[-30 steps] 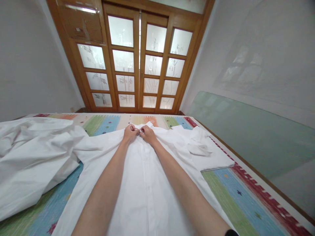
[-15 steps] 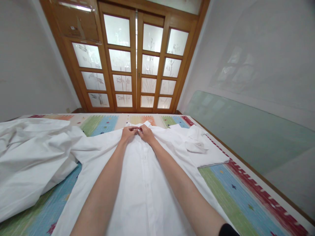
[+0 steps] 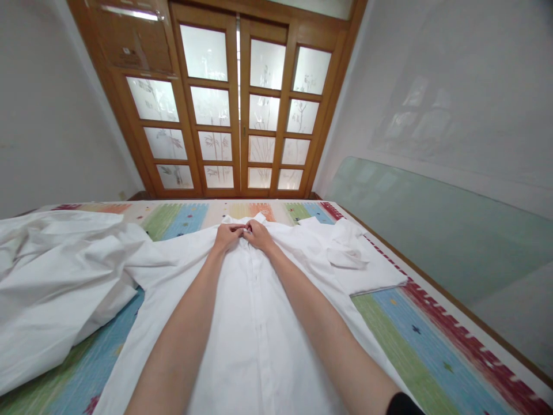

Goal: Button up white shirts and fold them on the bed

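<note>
1. The left hand [image 3: 228,235] has its fingers [image 3: 238,227] bent and drawn together, pinching the white shirt [image 3: 235,323] near its collar.
2. The right hand [image 3: 259,235] pinches the same cloth just beside, fingers narrow; the exact bit held is too small to tell.
3. The white shirt lies spread, placket up, on the patterned cover [image 3: 432,340], near rumpled white cloth [image 3: 64,288].

Light comes through the frosted panes [image 3: 211,106], the brightest area, while the walls [image 3: 458,75] look dim and grey, darkest at the upper right corner. A white glare streak [image 3: 129,12] crosses the upper left, and faint reflections mark the right wall. Soft shadows lie on the shirt [image 3: 239,323]. Wide-angle distortion slants the walls outward; fine detail looks soft.
</note>
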